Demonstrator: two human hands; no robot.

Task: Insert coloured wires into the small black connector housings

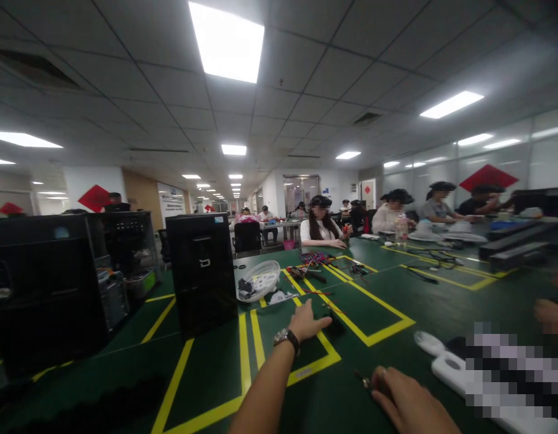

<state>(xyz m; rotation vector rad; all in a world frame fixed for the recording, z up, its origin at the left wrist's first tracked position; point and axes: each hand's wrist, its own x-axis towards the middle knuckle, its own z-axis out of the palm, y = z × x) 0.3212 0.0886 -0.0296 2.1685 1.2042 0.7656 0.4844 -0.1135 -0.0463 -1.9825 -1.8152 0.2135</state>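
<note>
Now: left hand [306, 322] flat on table [215, 374] | right hand [405, 401] grip unclear | tower [201, 271], basket [259, 280] ahead

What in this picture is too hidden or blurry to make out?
Head view:
- Small dark object by the left hand: too dark and small to identify.
- Tiny item at the right hand: mostly hidden by the fingers.
- White device: partly behind a pixelated patch.
- White basket contents: too small.
</note>
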